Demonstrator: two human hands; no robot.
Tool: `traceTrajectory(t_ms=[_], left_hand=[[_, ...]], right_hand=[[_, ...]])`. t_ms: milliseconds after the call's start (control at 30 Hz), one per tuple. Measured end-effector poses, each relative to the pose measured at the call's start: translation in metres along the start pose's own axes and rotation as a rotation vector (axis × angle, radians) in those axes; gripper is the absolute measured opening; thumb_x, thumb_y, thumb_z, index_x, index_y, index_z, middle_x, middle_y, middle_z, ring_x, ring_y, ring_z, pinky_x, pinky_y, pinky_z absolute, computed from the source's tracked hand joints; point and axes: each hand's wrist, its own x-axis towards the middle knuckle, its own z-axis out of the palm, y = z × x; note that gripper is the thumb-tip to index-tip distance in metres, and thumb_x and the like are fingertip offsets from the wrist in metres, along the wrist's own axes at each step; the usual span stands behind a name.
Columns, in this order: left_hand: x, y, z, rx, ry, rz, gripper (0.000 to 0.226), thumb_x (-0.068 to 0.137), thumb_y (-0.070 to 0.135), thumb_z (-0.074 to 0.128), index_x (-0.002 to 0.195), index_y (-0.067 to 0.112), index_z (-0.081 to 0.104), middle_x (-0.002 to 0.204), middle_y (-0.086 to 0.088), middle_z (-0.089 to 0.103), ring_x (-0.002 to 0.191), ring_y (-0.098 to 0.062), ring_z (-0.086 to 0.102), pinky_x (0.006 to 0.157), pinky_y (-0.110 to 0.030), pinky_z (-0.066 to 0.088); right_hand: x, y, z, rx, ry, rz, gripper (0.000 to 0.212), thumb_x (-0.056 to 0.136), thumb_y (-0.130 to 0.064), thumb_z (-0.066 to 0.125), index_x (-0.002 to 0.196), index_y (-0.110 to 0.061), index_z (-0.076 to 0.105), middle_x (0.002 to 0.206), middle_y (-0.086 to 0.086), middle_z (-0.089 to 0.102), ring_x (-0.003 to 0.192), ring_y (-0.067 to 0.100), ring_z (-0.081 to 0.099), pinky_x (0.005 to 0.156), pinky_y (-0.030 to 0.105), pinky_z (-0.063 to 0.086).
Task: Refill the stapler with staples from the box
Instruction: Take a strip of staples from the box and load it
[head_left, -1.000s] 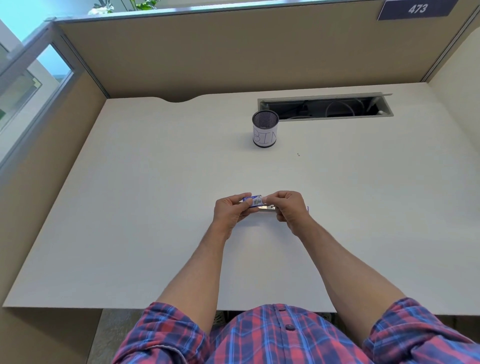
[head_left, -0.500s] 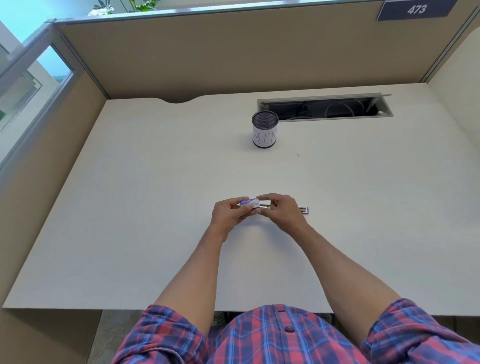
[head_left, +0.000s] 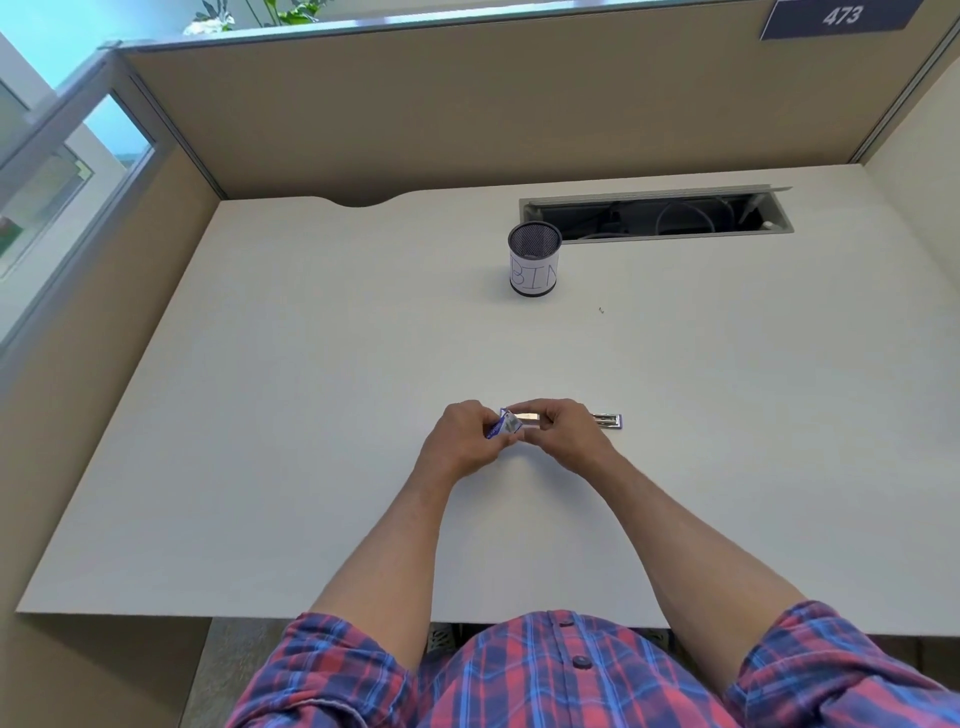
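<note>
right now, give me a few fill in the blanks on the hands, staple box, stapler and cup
1. The left hand holds the small blue staple ____.
2. The word written on the mesh cup is ____.
3. The stapler lies on the desk past the ____ hand.
4. The right hand pinches a silvery strip that sticks out of the box toward the ____.

Missing: box; BIN; right; stapler

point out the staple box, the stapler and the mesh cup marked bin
staple box (head_left: 503, 428), head view, blue side
stapler (head_left: 608, 419), head view, metal end right of the hands
mesh cup (head_left: 534, 277), head view, white label
</note>
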Motion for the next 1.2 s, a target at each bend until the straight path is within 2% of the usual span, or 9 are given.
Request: traceTrajectory(t_ms=[100,233,400,533,633,767,900,1033,1200], left_hand=[[-0.003,0.004,0.002,0.076,0.036,-0.008,0.035,0.087,0.046,0.066,0.070,0.015,0.064,0.070,0.000,0.061,0.063,-0.020,0.057,0.051,-0.029,0.039],[-0.003,0.008,0.001,0.269,0.125,-0.090,0.028,0.085,0.042,0.062,0.084,0.014,0.064,0.080,-0.001,0.068,0.074,-0.026,0.065,0.061,-0.031,0.048],[0.006,0.003,-0.005,0.441,0.234,-0.229,0.015,0.086,0.034,0.058,0.080,0.023,0.051,0.088,-0.001,0.071,0.079,-0.026,0.064,0.071,-0.031,0.035],[0.014,-0.004,-0.003,0.442,0.250,-0.301,0.019,0.091,0.034,0.056,0.083,0.018,0.062,0.094,-0.001,0.069,0.088,-0.025,0.066,0.078,-0.033,0.040],[0.017,-0.006,0.000,0.428,0.234,-0.317,0.030,0.096,0.037,0.055,0.097,0.012,0.072,0.101,-0.005,0.068,0.091,-0.028,0.068,0.085,-0.036,0.048],[0.019,-0.004,0.001,0.431,0.242,-0.337,0.033,0.098,0.039,0.054,0.099,0.010,0.070,0.098,-0.007,0.071,0.090,-0.029,0.070,0.080,-0.034,0.047],[0.021,-0.004,0.000,0.401,0.238,-0.363,0.030,0.096,0.041,0.059,0.099,0.012,0.069,0.101,-0.007,0.072,0.094,-0.030,0.070,0.079,-0.033,0.040],[0.023,-0.006,0.001,0.423,0.235,-0.368,0.032,0.096,0.044,0.058,0.101,0.014,0.069,0.103,-0.006,0.072,0.096,-0.029,0.069,0.082,-0.034,0.040],[0.024,-0.008,0.001,0.432,0.236,-0.362,0.031,0.095,0.043,0.058,0.098,0.014,0.069,0.100,-0.005,0.072,0.093,-0.028,0.069,0.083,-0.035,0.040]], right_hand=[[0.001,0.001,0.003,-0.078,0.027,-0.019,0.029,0.087,-0.017,0.076,0.112,-0.031,0.079,0.043,-0.019,0.044,0.047,0.006,0.039,0.049,0.013,0.030],[0.002,0.002,0.003,-0.191,0.027,-0.006,0.025,0.086,-0.018,0.067,0.107,-0.027,0.076,0.059,-0.012,0.050,0.051,0.002,0.044,0.051,0.015,0.034],[-0.004,0.005,0.005,-0.251,0.016,-0.066,0.029,0.091,-0.011,0.056,0.110,-0.021,0.075,0.093,-0.006,0.068,0.076,0.004,0.058,0.068,0.015,0.042],[-0.006,0.010,0.005,-0.302,-0.040,-0.094,0.037,0.095,-0.001,0.048,0.115,-0.015,0.075,0.102,-0.001,0.072,0.084,0.013,0.063,0.070,0.010,0.045],[-0.008,0.016,0.004,-0.306,-0.062,-0.148,0.037,0.093,0.007,0.049,0.113,-0.010,0.075,0.100,0.007,0.075,0.084,0.017,0.070,0.080,0.026,0.059],[-0.009,0.025,0.000,-0.266,-0.006,-0.167,0.031,0.096,0.005,0.054,0.113,-0.011,0.073,0.102,0.011,0.074,0.083,0.023,0.073,0.075,0.026,0.061],[-0.016,0.028,-0.002,-0.311,0.038,-0.207,0.035,0.102,-0.003,0.055,0.135,-0.012,0.062,0.111,0.005,0.075,0.088,0.025,0.074,0.077,0.041,0.063],[-0.020,0.028,-0.002,-0.328,0.081,-0.247,0.010,0.103,-0.016,0.061,0.108,-0.007,0.064,0.101,-0.001,0.077,0.078,0.023,0.075,0.074,0.047,0.059],[-0.022,0.029,-0.001,-0.429,0.140,-0.359,0.012,0.101,-0.014,0.065,0.101,-0.003,0.066,0.100,0.002,0.080,0.088,0.029,0.074,0.074,0.046,0.057]])
